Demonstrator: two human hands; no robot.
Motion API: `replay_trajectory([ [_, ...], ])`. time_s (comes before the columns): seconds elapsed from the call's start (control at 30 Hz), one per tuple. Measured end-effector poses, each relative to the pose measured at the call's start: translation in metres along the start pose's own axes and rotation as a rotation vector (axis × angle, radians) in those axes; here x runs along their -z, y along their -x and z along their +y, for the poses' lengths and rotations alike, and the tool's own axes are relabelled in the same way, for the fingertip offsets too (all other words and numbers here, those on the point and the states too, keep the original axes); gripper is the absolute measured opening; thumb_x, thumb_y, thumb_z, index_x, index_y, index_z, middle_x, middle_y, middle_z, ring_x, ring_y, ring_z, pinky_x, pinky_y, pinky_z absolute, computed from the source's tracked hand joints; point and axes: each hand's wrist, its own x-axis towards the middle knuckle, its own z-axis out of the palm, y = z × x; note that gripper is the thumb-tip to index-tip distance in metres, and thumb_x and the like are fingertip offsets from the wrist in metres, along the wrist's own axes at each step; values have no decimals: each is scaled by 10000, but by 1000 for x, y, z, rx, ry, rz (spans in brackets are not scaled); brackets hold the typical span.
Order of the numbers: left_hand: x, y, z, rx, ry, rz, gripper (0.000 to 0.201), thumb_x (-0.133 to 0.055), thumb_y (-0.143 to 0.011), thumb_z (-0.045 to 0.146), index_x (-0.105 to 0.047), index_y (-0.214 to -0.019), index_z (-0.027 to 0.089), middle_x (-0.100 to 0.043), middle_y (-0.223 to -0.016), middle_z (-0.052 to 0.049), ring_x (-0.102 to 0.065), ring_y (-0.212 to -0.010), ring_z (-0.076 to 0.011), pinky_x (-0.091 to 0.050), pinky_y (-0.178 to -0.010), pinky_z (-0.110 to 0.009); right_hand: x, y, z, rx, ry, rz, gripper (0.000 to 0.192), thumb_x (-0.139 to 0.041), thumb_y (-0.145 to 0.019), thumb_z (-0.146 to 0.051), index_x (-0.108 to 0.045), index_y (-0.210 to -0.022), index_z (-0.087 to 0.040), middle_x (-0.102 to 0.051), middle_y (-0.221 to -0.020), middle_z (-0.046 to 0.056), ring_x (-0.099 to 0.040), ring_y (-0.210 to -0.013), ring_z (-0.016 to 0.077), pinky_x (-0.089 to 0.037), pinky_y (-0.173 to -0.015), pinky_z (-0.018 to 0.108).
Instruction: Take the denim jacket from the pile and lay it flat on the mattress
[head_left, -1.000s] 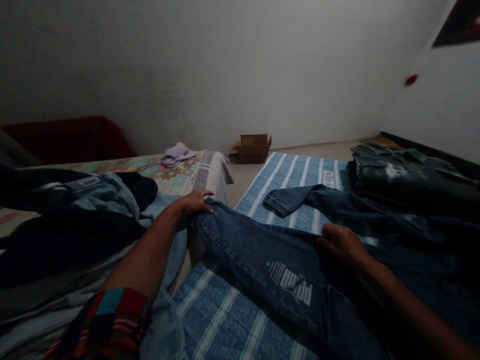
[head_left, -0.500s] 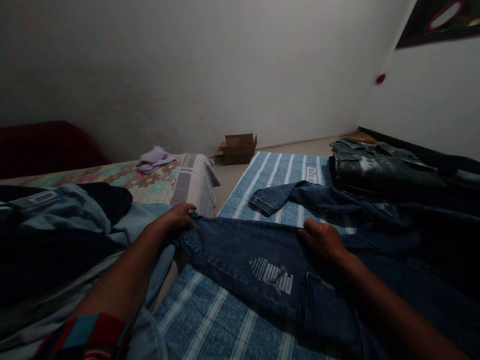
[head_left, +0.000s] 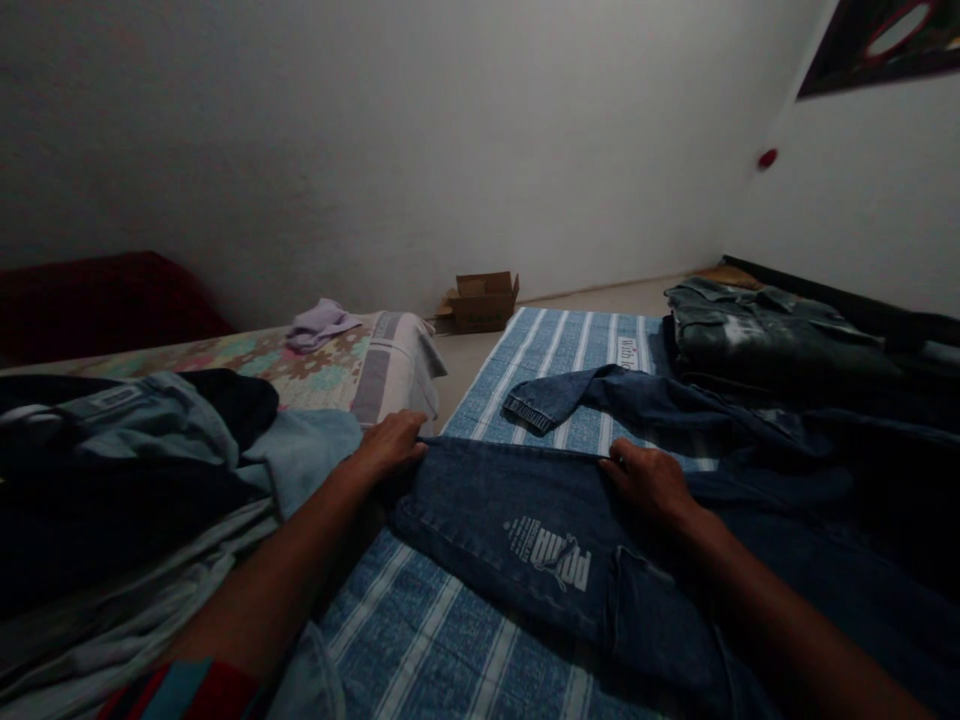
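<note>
Clothes lie heaped at nine o'clock from my hands, dark and pale denim piled on the bed, whose flowered sheet carries a small lilac cloth out at eleven. My left hand is next, fingers curled narrow and pinching the hem end of the near leg of the jeans, just beside the mattress corner. The jeans are spread on the blue striped mat in front of me, at twelve o'clock between my two hands; the near leg runs straight across from hand to hand, with a white printed logo at six o'clock from its middle. The other leg bends away towards twelve, its cuff flat on the mat. A cardboard box stands open on the floor further out at twelve, against the wall. My right hand is pressed on the upper edge of the same leg, fingers bent and closed on the denim. At two o'clock a stack of folded jeans rests at the mat's far edge.
</note>
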Motion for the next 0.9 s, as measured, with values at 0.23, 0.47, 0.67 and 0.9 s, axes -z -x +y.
replay_trajectory([
  [0.23,-36,-3,56,-304,125,161,408,-485,-817,297,-578,-1185,147,-589,-1282,-133,-517,-1225,-263,-379,-1061,-391,5,-3,4,10,-24,-38,248,-485,-901,-427,-608,-916,-213,-704,-815,74,-655,-745,213,-290,-575,261],
  [0.47,-76,16,94,-407,118,286,459,-467,-892,392,-519,-1258,121,-455,-1425,-172,-345,-1369,-284,-330,-1098,-467,28,-9,51,7,-95,-208,392,-500,-848,-586,-653,-854,-225,-702,-830,64,-647,-775,211,-320,-583,255],
  [0.67,-84,19,99,-355,59,240,498,-424,-919,430,-500,-1313,136,-441,-1441,-165,-332,-1377,-280,-297,-1103,-488,33,-7,80,-34,-65,-204,397,-514,-853,-575,-683,-801,-220,-709,-804,57,-656,-774,204,-344,-588,255],
  [0.9,-84,12,95,-345,24,247,511,-403,-910,446,-527,-1302,142,-464,-1427,-149,-365,-1359,-280,-312,-1096,-480,26,-6,79,-35,3,-142,364,-541,-859,-550,-692,-834,-220,-727,-838,67,-672,-817,215,-375,-624,260],
])
